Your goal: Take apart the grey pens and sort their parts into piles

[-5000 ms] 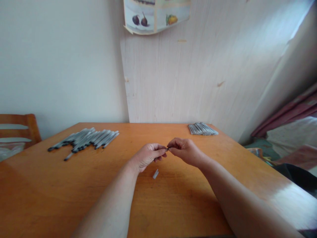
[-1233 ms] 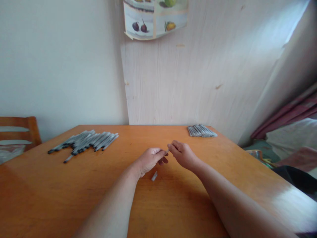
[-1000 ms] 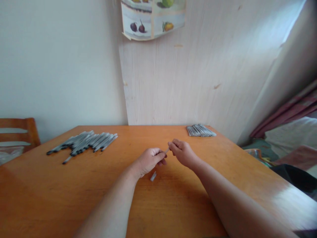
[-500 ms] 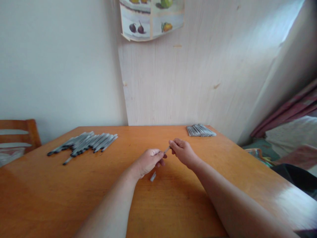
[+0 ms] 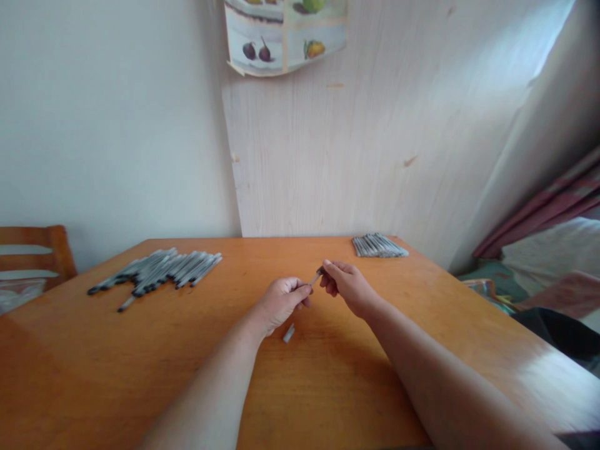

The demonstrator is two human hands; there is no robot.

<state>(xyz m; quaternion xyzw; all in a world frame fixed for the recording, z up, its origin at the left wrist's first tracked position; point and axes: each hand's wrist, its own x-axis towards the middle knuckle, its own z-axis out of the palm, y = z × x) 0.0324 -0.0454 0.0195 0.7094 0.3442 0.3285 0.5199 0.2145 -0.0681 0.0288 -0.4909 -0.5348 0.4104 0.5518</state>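
Note:
Both of my hands meet over the middle of the orange wooden table. My left hand is closed in a fist around the lower part of a thin grey pen. My right hand pinches the pen's upper end with fingertips. The pen slants up to the right between the hands. A small grey cap-like piece lies on the table just below my left hand.
A spread pile of grey pens with dark tips lies at the table's far left. A neat bundle of grey pens sits at the far right corner. A wooden chair stands left; bedding lies right.
My hands have drawn slightly apart, so more of the pen shows between them. My right hand has shifted up and to the right. The small piece on the table has not moved.

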